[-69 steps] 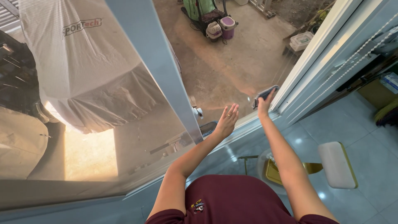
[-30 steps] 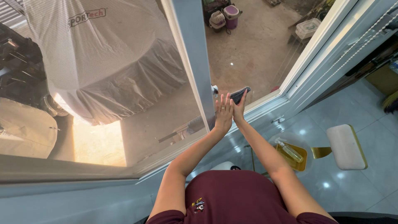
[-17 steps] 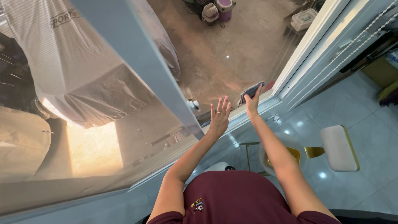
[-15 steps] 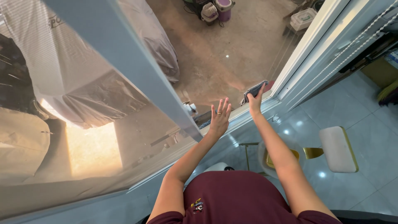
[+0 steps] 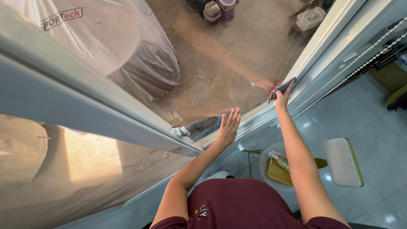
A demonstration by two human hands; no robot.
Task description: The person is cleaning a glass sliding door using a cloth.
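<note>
below, gold tray (image 5: 275, 173) holds spray bottle (image 5: 280, 161).

Small dark grey cloth (image 5: 281, 87), bunched flat against the window glass (image 5: 220, 63) near its right frame

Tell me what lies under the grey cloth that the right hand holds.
Under the grey cloth, pressed by the right hand, is the window glass near the white frame. The covered patch of glass cannot be seen.

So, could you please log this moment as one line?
right hand: presses grey cloth on window glass | left hand: open, flat on glass
</note>
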